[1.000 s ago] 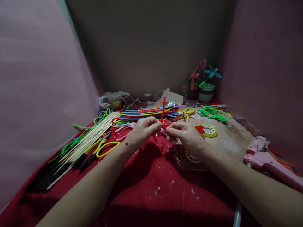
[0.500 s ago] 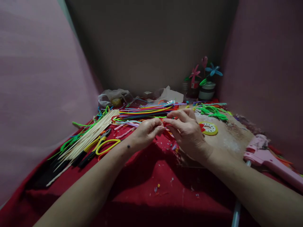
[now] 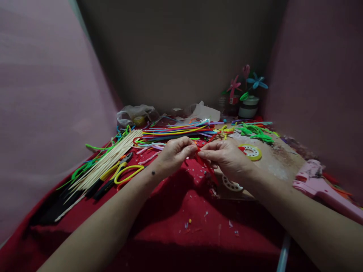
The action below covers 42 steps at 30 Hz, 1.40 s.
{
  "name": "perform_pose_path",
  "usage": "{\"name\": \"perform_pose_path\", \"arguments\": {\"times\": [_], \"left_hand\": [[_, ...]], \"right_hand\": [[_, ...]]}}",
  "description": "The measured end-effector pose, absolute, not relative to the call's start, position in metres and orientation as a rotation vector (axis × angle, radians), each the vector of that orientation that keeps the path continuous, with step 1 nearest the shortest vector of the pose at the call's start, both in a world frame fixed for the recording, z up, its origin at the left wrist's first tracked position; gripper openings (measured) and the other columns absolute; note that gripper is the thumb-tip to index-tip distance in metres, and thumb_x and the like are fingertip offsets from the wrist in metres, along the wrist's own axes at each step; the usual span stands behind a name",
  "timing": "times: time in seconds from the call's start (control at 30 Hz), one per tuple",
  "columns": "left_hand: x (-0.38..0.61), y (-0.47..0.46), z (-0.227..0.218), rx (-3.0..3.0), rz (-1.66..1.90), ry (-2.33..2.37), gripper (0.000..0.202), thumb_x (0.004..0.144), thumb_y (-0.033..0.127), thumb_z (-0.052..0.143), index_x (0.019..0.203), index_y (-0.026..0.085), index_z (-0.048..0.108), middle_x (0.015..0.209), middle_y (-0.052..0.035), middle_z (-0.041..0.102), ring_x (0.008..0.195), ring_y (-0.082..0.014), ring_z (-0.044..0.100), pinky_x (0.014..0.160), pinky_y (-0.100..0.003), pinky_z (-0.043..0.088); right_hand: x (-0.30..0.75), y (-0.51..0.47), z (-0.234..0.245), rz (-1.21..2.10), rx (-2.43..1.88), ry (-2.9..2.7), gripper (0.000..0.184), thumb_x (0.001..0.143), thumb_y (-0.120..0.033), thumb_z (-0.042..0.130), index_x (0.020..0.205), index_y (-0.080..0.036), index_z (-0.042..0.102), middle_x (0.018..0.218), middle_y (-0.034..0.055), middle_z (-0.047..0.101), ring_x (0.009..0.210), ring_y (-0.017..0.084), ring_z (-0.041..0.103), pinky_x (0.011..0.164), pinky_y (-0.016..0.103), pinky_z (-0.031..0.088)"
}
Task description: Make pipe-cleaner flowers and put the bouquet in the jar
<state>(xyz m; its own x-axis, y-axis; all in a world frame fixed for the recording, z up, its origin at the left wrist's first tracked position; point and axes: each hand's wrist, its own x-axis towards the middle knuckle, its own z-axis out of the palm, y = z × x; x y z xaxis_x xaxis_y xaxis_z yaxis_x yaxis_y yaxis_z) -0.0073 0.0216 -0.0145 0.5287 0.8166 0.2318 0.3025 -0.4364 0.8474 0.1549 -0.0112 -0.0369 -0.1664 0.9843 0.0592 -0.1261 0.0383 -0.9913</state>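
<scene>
My left hand (image 3: 176, 153) and my right hand (image 3: 225, 156) meet fingertip to fingertip over the red cloth (image 3: 176, 211). Both are closed in a pinch on a red pipe cleaner (image 3: 206, 165), which runs from between the fingers down and to the right under my right hand. A heap of coloured pipe cleaners (image 3: 176, 132) lies just beyond the hands. A yellow ring with a white middle (image 3: 251, 152) rests to the right of my right hand.
A bundle of wooden skewers (image 3: 106, 162) and yellow-handled scissors (image 3: 124, 173) lie to the left. A pink glue gun (image 3: 323, 187) sits at the right. Green pipe cleaners (image 3: 255, 132), a pot of pipe-cleaner flowers (image 3: 248, 96) and plastic bags (image 3: 136, 115) stand at the back.
The red pipe cleaner stood upright between my hands a second ago; now it points down to the right. My right hand opened over it, then pinched it again.
</scene>
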Motion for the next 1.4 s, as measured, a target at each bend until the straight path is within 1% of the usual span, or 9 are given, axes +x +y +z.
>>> {"name": "perform_pose_path", "arguments": {"times": [0.17, 0.33, 0.5, 0.6, 0.73, 0.8, 0.93, 1.13, 1.4], "left_hand": [[-0.010, 0.025, -0.011, 1.903, 0.709, 0.892, 0.022, 0.078, 0.034, 0.055, 0.075, 0.012, 0.058, 0.066, -0.0012, 0.058, 0.060, -0.0102, 0.052, 0.061, -0.024, 0.042], [-0.008, 0.022, -0.010, 1.909, 0.672, 0.933, 0.014, 0.075, 0.025, 0.054, 0.069, 0.013, 0.057, 0.060, 0.0001, 0.057, 0.057, -0.0100, 0.051, 0.060, -0.024, 0.041], [-0.005, 0.020, -0.011, 1.955, 0.666, 1.002, 0.010, 0.072, 0.021, 0.051, 0.065, 0.015, 0.054, 0.057, 0.0022, 0.054, 0.054, -0.0092, 0.049, 0.057, -0.022, 0.039], [-0.006, 0.022, -0.014, 1.943, 0.667, 0.997, 0.005, 0.069, 0.018, 0.051, 0.066, 0.015, 0.053, 0.056, 0.0028, 0.053, 0.053, -0.0093, 0.048, 0.055, -0.022, 0.037], [-0.009, 0.026, -0.020, 1.845, 0.638, 0.894, 0.003, 0.067, 0.016, 0.051, 0.067, 0.015, 0.054, 0.056, 0.0025, 0.053, 0.053, -0.0096, 0.048, 0.054, -0.022, 0.037], [-0.010, 0.027, -0.022, 1.801, 0.612, 0.867, 0.003, 0.066, 0.017, 0.051, 0.068, 0.015, 0.053, 0.057, 0.0019, 0.054, 0.053, -0.0098, 0.048, 0.054, -0.022, 0.036], [-0.011, 0.028, -0.021, 1.849, 0.560, 0.858, 0.003, 0.066, 0.017, 0.050, 0.067, 0.015, 0.052, 0.060, 0.0014, 0.054, 0.054, -0.0100, 0.048, 0.054, -0.022, 0.035], [-0.012, 0.027, -0.013, 2.068, 0.503, 0.925, 0.004, 0.064, 0.015, 0.046, 0.065, 0.016, 0.049, 0.061, 0.0021, 0.051, 0.056, -0.0101, 0.045, 0.055, -0.023, 0.035], [-0.011, 0.025, -0.011, 2.223, 0.535, 1.000, 0.008, 0.069, 0.021, 0.047, 0.071, 0.015, 0.051, 0.066, 0.0026, 0.050, 0.061, -0.0105, 0.044, 0.056, -0.023, 0.036]], "right_hand": [[0.152, -0.012, -0.039, 1.155, -1.051, -1.329, 0.017, 0.064, -0.028, 0.065, 0.056, -0.013, 0.061, 0.050, -0.0017, 0.054, 0.046, 0.007, 0.041, 0.046, 0.023, 0.028], [0.149, -0.016, -0.038, 1.028, -1.135, -1.410, 0.017, 0.068, -0.027, 0.062, 0.058, -0.014, 0.062, 0.052, -0.0015, 0.054, 0.047, 0.007, 0.040, 0.045, 0.022, 0.029], [0.148, -0.016, -0.040, 1.009, -1.142, -1.447, 0.018, 0.069, -0.028, 0.061, 0.058, -0.014, 0.061, 0.052, -0.0014, 0.053, 0.046, 0.008, 0.040, 0.043, 0.022, 0.029], [0.148, -0.015, -0.042, 1.083, -1.102, -1.420, 0.017, 0.067, -0.028, 0.063, 0.057, -0.015, 0.060, 0.052, -0.0020, 0.052, 0.046, 0.007, 0.040, 0.043, 0.022, 0.030], [0.149, -0.015, -0.044, 1.369, -0.992, -1.297, 0.017, 0.065, -0.028, 0.066, 0.057, -0.015, 0.056, 0.049, -0.0038, 0.050, 0.041, 0.007, 0.039, 0.041, 0.022, 0.030], [0.149, -0.015, -0.045, 1.448, -0.969, -1.272, 0.019, 0.065, -0.027, 0.066, 0.056, -0.015, 0.054, 0.047, -0.0046, 0.048, 0.039, 0.006, 0.038, 0.039, 0.021, 0.029], [0.147, -0.016, -0.045, 1.473, -0.975, -1.265, 0.017, 0.064, -0.026, 0.067, 0.059, -0.015, 0.055, 0.049, -0.0044, 0.049, 0.040, 0.005, 0.038, 0.039, 0.020, 0.028], [0.145, -0.018, -0.044, 1.377, -1.000, -1.299, 0.017, 0.065, -0.026, 0.065, 0.057, -0.015, 0.055, 0.049, -0.0043, 0.049, 0.041, 0.005, 0.039, 0.041, 0.020, 0.028], [0.151, -0.010, -0.052, 1.532, -0.934, -1.234, 0.018, 0.063, -0.025, 0.069, 0.058, -0.015, 0.056, 0.046, -0.0048, 0.048, 0.039, 0.005, 0.039, 0.039, 0.021, 0.027]]}}
